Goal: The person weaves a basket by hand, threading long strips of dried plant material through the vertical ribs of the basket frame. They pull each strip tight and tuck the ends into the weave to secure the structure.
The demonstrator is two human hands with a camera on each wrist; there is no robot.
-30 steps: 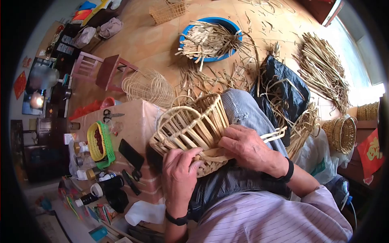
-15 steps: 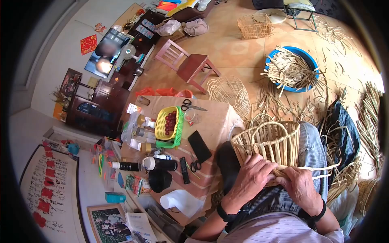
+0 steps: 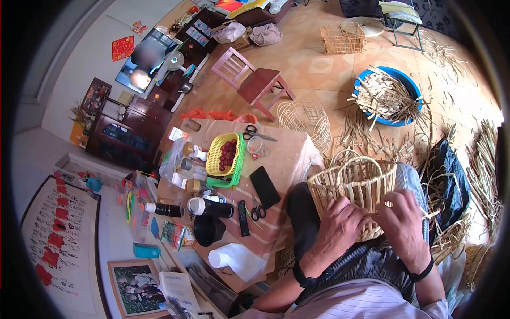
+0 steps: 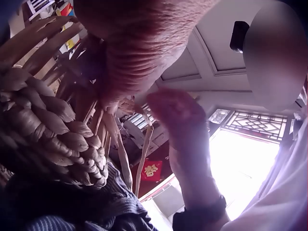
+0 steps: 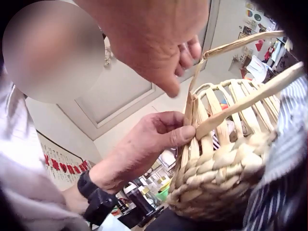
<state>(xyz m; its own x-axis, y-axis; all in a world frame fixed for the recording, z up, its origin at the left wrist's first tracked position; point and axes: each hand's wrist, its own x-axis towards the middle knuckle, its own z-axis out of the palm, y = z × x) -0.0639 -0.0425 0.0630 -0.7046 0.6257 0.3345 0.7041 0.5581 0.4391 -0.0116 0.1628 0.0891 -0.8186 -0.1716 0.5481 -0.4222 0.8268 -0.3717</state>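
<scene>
A partly woven basket [image 3: 350, 186] with upright stakes, a hooped handle and a braided base [image 5: 216, 168] sits tilted on the person's lap. The left hand [image 3: 337, 226] grips its near side; in the right wrist view its thumb [image 5: 183, 135] pinches a pale flat strand [image 5: 255, 97] against a stake. Just above, the right hand [image 3: 402, 220] is raised with fingers loosely bent, beside a second, kinked strand [image 5: 236, 46]. From the left wrist view, the right hand [image 4: 180, 120] hangs near the strand ends [image 4: 143, 161], apart from the left hand [image 4: 139, 43].
At left, a cloth-covered table [image 3: 287, 159] bears a yellow basket [image 3: 217, 154] of red fruit, scissors [image 3: 257, 133], a phone [image 3: 264, 187] and bottles. A blue basin [image 3: 414, 87] of dry strips, a wire-like basket [image 3: 311, 125] and a black bag [image 3: 446, 170] stand on the floor.
The head view has swung left, bringing more of the table and wall into sight. The right hand has come off the strand at the basket's side and lifted; the left hand keeps its grip.
</scene>
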